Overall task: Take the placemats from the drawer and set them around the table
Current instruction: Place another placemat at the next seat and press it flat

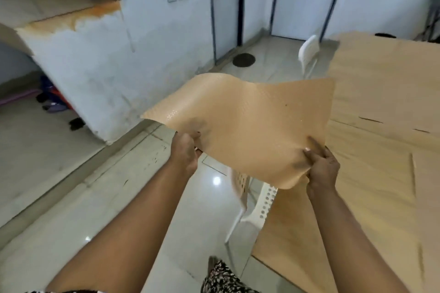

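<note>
One tan placemat, wavy, seemingly textured, held aloft

Two bare forearms are seen, uncovered from elbow to wrist, with no sleeve reaching them. The left hand and the right hand are ungloved, and no ring, watch or bracelet can be made out on them. Pale fingernails are shown on the right hand. At the lower edge, a garment printed in a black-and-cream animal-like pattern is worn; its cut cannot be told.
</note>
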